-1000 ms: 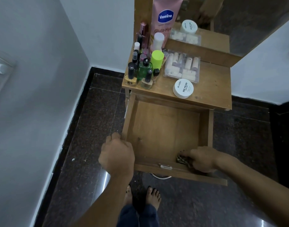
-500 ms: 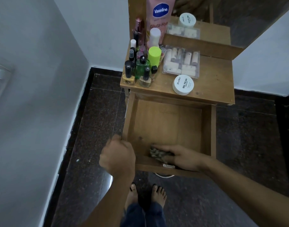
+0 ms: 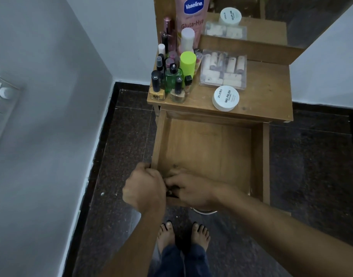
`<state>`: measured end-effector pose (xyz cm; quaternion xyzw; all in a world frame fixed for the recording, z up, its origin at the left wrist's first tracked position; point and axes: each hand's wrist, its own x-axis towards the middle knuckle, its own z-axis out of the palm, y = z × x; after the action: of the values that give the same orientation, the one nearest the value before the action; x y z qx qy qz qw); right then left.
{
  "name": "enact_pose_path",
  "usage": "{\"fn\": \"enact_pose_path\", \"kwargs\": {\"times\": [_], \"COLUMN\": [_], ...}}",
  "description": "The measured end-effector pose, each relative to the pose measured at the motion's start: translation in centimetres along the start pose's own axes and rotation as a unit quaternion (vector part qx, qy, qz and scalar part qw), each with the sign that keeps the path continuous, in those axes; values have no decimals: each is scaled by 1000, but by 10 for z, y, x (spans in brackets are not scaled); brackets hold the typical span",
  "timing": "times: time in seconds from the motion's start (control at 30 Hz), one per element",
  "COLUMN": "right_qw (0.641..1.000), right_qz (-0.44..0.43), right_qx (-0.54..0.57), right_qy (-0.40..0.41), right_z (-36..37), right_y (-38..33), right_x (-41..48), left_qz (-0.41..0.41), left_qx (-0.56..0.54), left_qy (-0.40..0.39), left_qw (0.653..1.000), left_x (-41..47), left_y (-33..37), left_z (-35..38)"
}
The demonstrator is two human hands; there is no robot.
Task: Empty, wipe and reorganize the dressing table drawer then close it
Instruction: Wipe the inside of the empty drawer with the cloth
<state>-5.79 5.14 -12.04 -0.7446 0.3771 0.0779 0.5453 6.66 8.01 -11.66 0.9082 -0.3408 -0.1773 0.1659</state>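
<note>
The wooden drawer (image 3: 209, 148) of the dressing table stands pulled out, its bottom bare. My left hand (image 3: 144, 188) grips the drawer's front left corner. My right hand (image 3: 188, 189) presses a dark cloth (image 3: 171, 193) into the front left corner inside the drawer; the cloth is almost wholly hidden under my fingers. On the table top (image 3: 267, 88) stand several bottles (image 3: 171, 78), a pink Vaseline tube (image 3: 192, 15), a clear case of small items (image 3: 223, 69) and a white nail polish remover jar (image 3: 225, 98).
A grey wall (image 3: 47, 136) runs close on the left, with a switch plate (image 3: 4, 96). A mirror (image 3: 271, 19) rises behind the table top. My bare feet (image 3: 183, 234) stand on the dark stone floor (image 3: 311, 166) below the drawer front.
My right hand has slid the cloth along the drawer's front edge from the right corner to the left corner, up against my left hand. My left hand stays on the corner.
</note>
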Motion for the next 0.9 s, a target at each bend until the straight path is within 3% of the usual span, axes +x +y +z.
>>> {"fn": "enact_pose_path", "kwargs": {"times": [0.1, 0.2, 0.33, 0.63, 0.9], "right_qw": [997, 997, 990, 982, 960], "right_qz": [-8, 17, 124, 184, 238], "right_qx": [-71, -50, -20, -10, -105], "right_qy": [-24, -48, -58, -35, -100], "right_z": [-6, -16, -33, -43, -67], "right_y": [-1, 7, 22, 31, 57], "right_x": [3, -5, -30, -70, -133], "left_qz": [-1, 6, 1, 0, 12], "left_qx": [0, -3, -9, -17, -2], "left_qy": [-2, 0, -5, -4, 0], "left_qw": [1000, 1000, 1000, 1000, 1000], "left_x": [1, 1, 0, -2, -2], "left_y": [-1, -2, -2, -2, -2], "left_z": [1, 1, 1, 0, 1]}}
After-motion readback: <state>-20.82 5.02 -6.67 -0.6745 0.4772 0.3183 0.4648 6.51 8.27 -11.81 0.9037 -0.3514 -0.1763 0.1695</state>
